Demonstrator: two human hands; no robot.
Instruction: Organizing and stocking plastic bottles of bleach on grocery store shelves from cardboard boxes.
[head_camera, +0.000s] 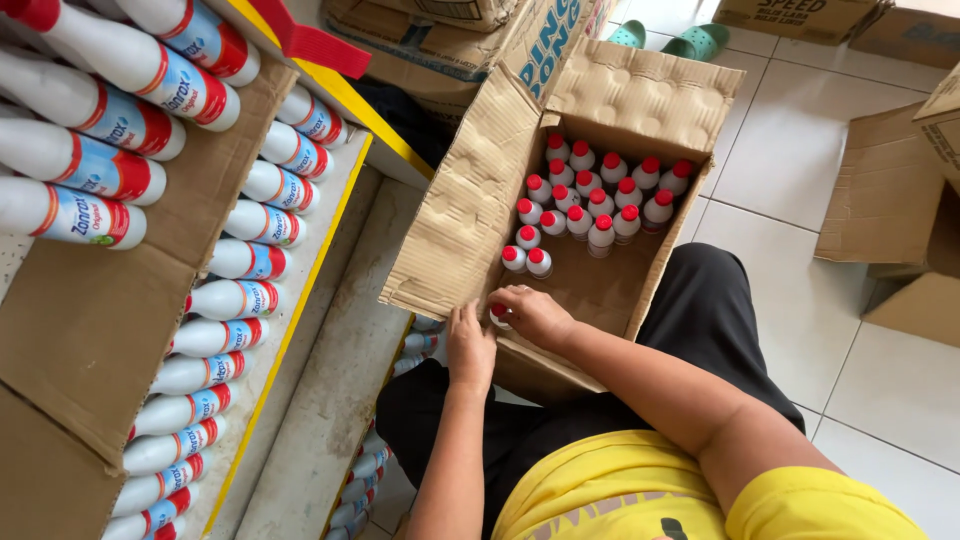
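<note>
Cardboard makes up the big open carton (470, 200) resting on our lap, holding a cluster of white red-capped bottles (590, 205) at its far end. Beside it, shelves (300, 300) carry rows of the same bottles lying flat. Our right hand (537, 315) has its fingers clamped on one bottle (497, 313) at the near wall; our left hand (468, 348) presses that wall, fingers together. The tilted carton could slide off and topple the bottles.

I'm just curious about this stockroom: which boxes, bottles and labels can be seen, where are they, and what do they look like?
Open carton: centre, brown cardboard, flaps up.
Bottles in carton: far end, white, red caps.
Shelf bottles: left, lying down, white with blue-and-red labels.
Right hand: at the carton's near edge, on a red-capped bottle.
Left hand: beside it.
Spare cartons: right, brown.
</note>
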